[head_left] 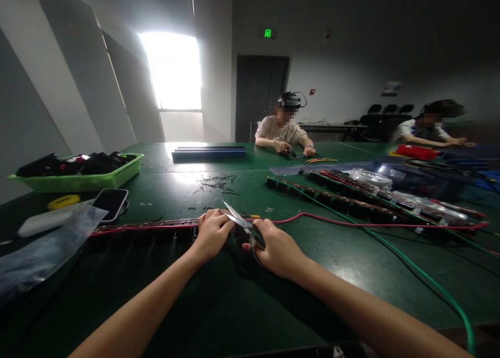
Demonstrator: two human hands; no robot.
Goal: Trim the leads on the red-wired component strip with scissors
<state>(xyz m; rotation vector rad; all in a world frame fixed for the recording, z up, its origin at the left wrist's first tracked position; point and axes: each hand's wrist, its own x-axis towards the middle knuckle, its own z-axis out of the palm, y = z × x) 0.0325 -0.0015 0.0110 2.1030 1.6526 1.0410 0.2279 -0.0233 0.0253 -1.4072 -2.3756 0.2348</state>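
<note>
My right hand (273, 246) is closed around the dark handles of a pair of scissors (242, 221). The scissors' metal blades stand apart and point left, right at the fingers of my left hand (213, 234). That left hand is closed on the right part of a long black strip with wires (156, 225), which lies along the table. A red wire (344, 224) runs along the strip, past both hands and on to the right. What lies between the blades is too small to make out. A short yellow piece (254, 217) shows just behind my right hand.
Black cut scraps (216, 183) lie scattered beyond my hands. At left are a green basket (78, 181) of black parts, a phone (112, 204) and a plastic bag (47, 248). More wired strips (339, 199) and a green wire (422, 274) lie right. Two people sit across the table.
</note>
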